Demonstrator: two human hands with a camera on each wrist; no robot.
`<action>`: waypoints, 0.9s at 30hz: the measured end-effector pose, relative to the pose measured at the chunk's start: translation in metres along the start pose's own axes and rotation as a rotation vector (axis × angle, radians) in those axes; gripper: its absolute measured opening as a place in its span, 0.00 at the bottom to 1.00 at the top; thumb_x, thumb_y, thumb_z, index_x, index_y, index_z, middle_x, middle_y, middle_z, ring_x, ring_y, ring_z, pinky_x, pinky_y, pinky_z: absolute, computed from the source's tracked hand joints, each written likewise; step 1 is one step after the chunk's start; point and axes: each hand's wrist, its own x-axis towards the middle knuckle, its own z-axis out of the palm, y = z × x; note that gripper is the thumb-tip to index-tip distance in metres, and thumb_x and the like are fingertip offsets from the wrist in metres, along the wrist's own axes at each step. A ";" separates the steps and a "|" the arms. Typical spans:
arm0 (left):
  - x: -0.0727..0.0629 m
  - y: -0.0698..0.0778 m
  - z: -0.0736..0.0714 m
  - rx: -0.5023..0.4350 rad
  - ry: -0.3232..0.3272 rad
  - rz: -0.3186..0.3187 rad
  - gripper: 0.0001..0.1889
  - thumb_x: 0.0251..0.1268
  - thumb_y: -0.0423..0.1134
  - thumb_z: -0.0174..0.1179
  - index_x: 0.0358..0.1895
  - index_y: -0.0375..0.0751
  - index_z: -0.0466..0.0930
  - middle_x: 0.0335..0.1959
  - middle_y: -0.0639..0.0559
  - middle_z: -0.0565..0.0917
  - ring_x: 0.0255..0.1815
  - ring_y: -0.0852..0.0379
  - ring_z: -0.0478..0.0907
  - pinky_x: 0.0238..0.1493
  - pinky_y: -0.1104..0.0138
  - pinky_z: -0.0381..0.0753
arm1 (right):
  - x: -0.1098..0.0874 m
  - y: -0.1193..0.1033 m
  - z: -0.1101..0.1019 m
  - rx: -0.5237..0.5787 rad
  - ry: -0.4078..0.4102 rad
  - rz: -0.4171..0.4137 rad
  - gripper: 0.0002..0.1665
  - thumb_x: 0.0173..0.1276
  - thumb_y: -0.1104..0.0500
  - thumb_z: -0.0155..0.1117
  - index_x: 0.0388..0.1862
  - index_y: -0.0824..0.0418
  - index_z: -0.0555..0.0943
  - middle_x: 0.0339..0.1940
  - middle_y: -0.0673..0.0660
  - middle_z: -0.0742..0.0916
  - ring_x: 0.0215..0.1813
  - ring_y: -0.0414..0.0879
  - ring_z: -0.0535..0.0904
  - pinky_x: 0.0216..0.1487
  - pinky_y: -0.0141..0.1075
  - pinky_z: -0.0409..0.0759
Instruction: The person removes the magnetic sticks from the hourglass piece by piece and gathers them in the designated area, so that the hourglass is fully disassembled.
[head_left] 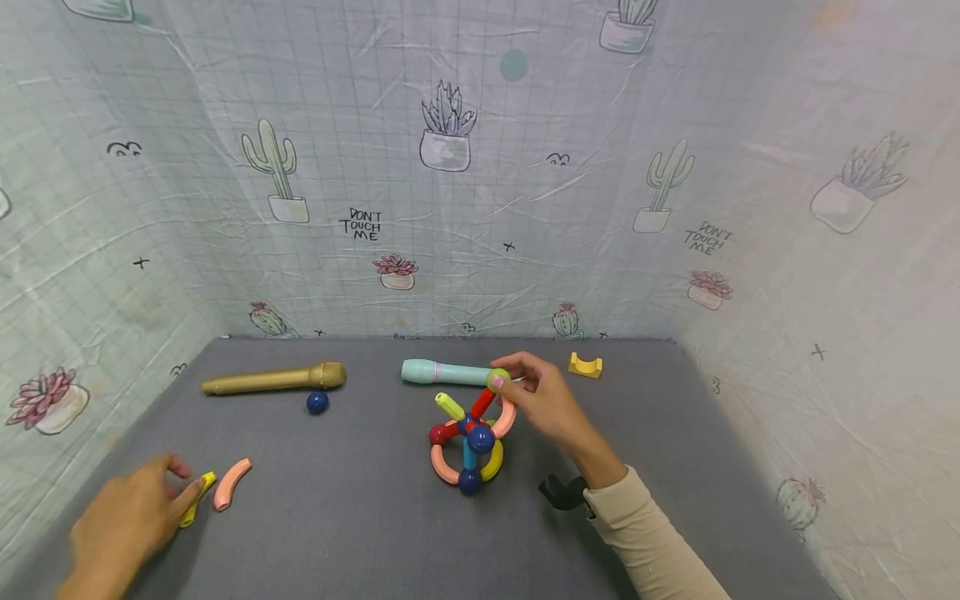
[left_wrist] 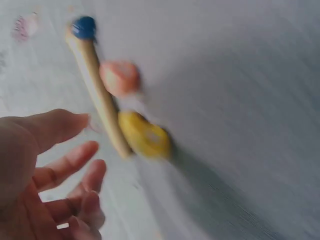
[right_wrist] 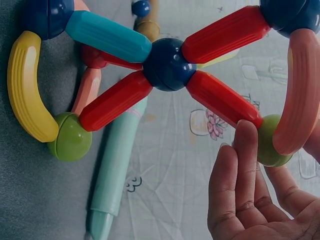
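Note:
My right hand [head_left: 543,400] pinches a green ball [right_wrist: 271,125] at the top of a magnetic ball-and-stick model. A dark blue ball [right_wrist: 170,65] sits at the model's middle, with red sticks [right_wrist: 117,100] and a teal stick [right_wrist: 107,36] running out from it. Curved pink [right_wrist: 302,85] and yellow [right_wrist: 25,85] sticks join the outer balls. My left hand [head_left: 131,517] is over the table at the left, beside a loose yellow stick [head_left: 189,513]. Its fingers are spread and apart from that stick in the left wrist view. A loose curved pink stick [head_left: 231,485] lies just right of it.
A gold microphone-shaped stick [head_left: 273,380] lies at the back left, with a loose blue ball [head_left: 317,402] in front. Behind the model lies a mint microphone-shaped stick [head_left: 450,373]. A yellow saddle-shaped block [head_left: 585,366] stands at the back right. Patterned cloth [head_left: 480,208] hangs behind the grey table.

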 end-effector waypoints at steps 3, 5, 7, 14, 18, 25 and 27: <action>0.001 0.027 -0.001 -0.023 0.175 0.115 0.17 0.68 0.49 0.72 0.49 0.40 0.85 0.35 0.44 0.89 0.32 0.44 0.83 0.23 0.57 0.72 | -0.001 -0.001 0.000 0.005 -0.001 -0.006 0.19 0.78 0.51 0.68 0.64 0.53 0.83 0.50 0.61 0.85 0.41 0.57 0.87 0.35 0.31 0.79; 0.002 0.050 0.000 -0.047 0.262 0.181 0.15 0.66 0.47 0.74 0.48 0.42 0.86 0.35 0.45 0.89 0.34 0.42 0.83 0.25 0.57 0.72 | -0.002 -0.001 0.001 0.003 -0.001 -0.008 0.19 0.78 0.51 0.68 0.64 0.53 0.83 0.50 0.61 0.85 0.41 0.55 0.86 0.34 0.31 0.79; 0.003 0.074 0.001 -0.070 0.316 0.238 0.14 0.65 0.46 0.75 0.47 0.45 0.86 0.35 0.47 0.89 0.36 0.43 0.82 0.27 0.58 0.72 | -0.003 -0.001 0.001 -0.005 -0.003 -0.009 0.19 0.78 0.52 0.69 0.64 0.53 0.83 0.50 0.61 0.85 0.40 0.54 0.86 0.34 0.31 0.79; 0.010 0.153 0.020 -0.210 0.335 0.406 0.13 0.64 0.44 0.76 0.48 0.50 0.87 0.37 0.53 0.89 0.39 0.51 0.80 0.37 0.58 0.75 | -0.001 -0.008 0.000 -0.137 0.024 -0.072 0.20 0.75 0.54 0.72 0.64 0.52 0.83 0.59 0.58 0.87 0.50 0.52 0.82 0.54 0.44 0.83; 0.017 0.189 0.045 -0.364 0.241 0.471 0.15 0.65 0.42 0.77 0.52 0.49 0.87 0.43 0.53 0.89 0.44 0.52 0.81 0.43 0.57 0.77 | 0.006 -0.019 0.000 -0.298 0.016 -0.132 0.20 0.71 0.52 0.76 0.61 0.48 0.85 0.57 0.48 0.90 0.57 0.48 0.83 0.64 0.50 0.80; 0.029 0.233 0.087 -0.673 0.025 0.473 0.21 0.64 0.43 0.78 0.59 0.51 0.85 0.55 0.55 0.89 0.58 0.50 0.79 0.55 0.48 0.81 | 0.022 -0.055 0.011 -0.666 -0.186 -0.235 0.21 0.70 0.49 0.77 0.59 0.50 0.87 0.55 0.47 0.91 0.61 0.48 0.82 0.64 0.50 0.80; 0.032 0.242 0.095 -0.742 -0.021 0.470 0.22 0.64 0.43 0.78 0.60 0.51 0.85 0.57 0.52 0.88 0.60 0.49 0.78 0.58 0.47 0.79 | 0.028 -0.065 0.015 -0.750 -0.258 -0.256 0.20 0.71 0.50 0.77 0.59 0.52 0.87 0.54 0.49 0.92 0.59 0.48 0.84 0.63 0.49 0.81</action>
